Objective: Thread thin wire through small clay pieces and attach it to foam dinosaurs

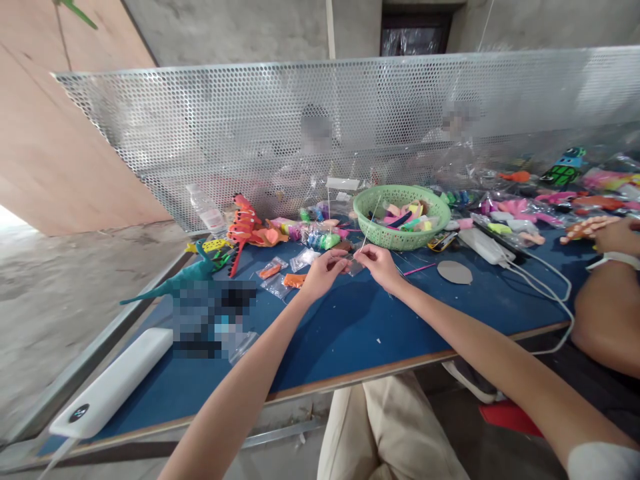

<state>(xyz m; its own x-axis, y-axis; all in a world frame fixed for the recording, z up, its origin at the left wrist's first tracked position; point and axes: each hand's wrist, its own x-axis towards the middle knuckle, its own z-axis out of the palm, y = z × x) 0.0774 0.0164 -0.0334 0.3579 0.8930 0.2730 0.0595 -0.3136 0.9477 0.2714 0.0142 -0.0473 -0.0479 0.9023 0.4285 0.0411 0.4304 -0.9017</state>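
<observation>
My left hand (325, 269) and my right hand (379, 263) meet over the blue table (350, 333), both pinched on a small clear plastic bag (353, 265). A thin white stick (367, 235) rises from my right fingers toward the green basket (401, 215), which holds several coloured foam pieces. Small clear bags with orange pieces (280, 277) lie just left of my left hand.
A foam dinosaur in teal (173, 283) and an orange one (243, 227) stand at the left. A white power bank (113, 383) lies near the front left edge. Another person's arm (607, 293) rests at the right, beside a white charger with cable (487, 247). A perforated metal screen (320, 127) backs the table.
</observation>
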